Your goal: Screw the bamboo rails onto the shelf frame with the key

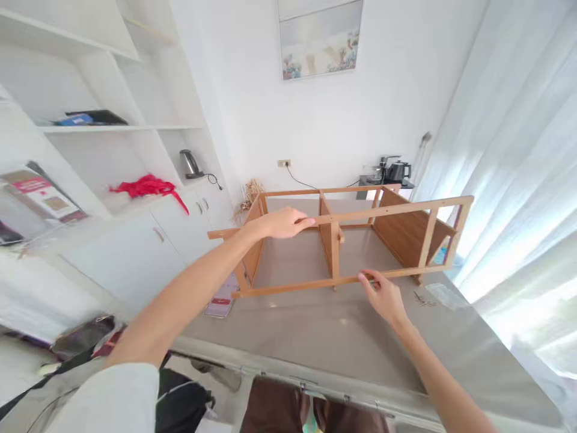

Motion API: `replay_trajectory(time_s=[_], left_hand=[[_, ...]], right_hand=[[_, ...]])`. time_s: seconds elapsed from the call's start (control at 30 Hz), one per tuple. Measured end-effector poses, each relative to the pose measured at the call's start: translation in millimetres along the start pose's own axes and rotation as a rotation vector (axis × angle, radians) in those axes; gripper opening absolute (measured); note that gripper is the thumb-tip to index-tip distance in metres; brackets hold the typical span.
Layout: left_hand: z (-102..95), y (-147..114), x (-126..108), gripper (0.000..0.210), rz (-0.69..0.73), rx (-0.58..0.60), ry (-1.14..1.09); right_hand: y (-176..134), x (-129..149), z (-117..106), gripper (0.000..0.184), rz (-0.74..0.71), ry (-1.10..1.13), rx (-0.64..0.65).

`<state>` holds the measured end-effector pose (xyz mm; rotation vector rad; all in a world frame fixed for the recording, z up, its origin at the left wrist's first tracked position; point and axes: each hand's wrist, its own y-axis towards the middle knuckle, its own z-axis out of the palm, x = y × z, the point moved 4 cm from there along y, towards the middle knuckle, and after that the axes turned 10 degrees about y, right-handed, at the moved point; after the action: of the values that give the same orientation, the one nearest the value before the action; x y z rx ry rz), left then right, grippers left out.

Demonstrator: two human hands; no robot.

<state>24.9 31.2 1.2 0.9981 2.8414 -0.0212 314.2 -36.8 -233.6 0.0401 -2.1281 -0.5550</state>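
Note:
A wooden shelf frame (336, 252) lies on its side on the grey table, its rails running left to right and several panels set across it. My left hand (286, 224) reaches over the upper near rail, fingers closed around it left of the middle panel. With thumb and fingers my right hand (383, 293) pinches the lower near rail, right of the middle. Part of the rail is hidden behind the left hand. Near the right end, several small metal screws or pins (424, 299) lie loose beside a clear plastic bag (446, 296).
A printed sheet or booklet (220, 299) lies under the frame's left end on the table (311, 337). White shelving with a red cloth (148, 186) and a kettle (190, 163) stands left. A black kettle (399, 171) is behind; a sheer curtain (518, 150) hangs right.

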Motion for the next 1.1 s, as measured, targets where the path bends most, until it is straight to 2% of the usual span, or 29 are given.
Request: replay_trajectory(time_s=[0.2,0.43,0.57,0.67,0.97,1.03,1.1], left_hand=[[9.4,-1,-5,0.053,-0.019,-0.023,0.006],[14.9,-13,-12,0.051,-0.024,0.000,0.059],[14.9,-21,-26,0.051,-0.032,0.006,0.117],[18.5,-17,-32,0.052,-0.027,0.004,0.142],[37.9,1,-27,0.053,-0.005,0.013,0.151],[39.7,3,-26,0.052,-0.004,0.006,0.165],[40.4,4,-24,0.052,-0.005,0.000,0.176]], right_hand=[[-2,0,4,0.052,-0.067,0.002,-0.080],[-9,-5,1,0.050,-0.073,-0.079,-0.128],[-15,-9,-1,0.049,-0.054,-0.097,-0.125],[-15,-13,-2,0.047,-0.035,-0.116,-0.114],[-13,-16,7,0.033,0.014,-0.246,-0.034],[-17,-12,2,0.031,0.019,-0.285,-0.022],[-23,-13,-18,0.031,0.033,-0.335,-0.026]])
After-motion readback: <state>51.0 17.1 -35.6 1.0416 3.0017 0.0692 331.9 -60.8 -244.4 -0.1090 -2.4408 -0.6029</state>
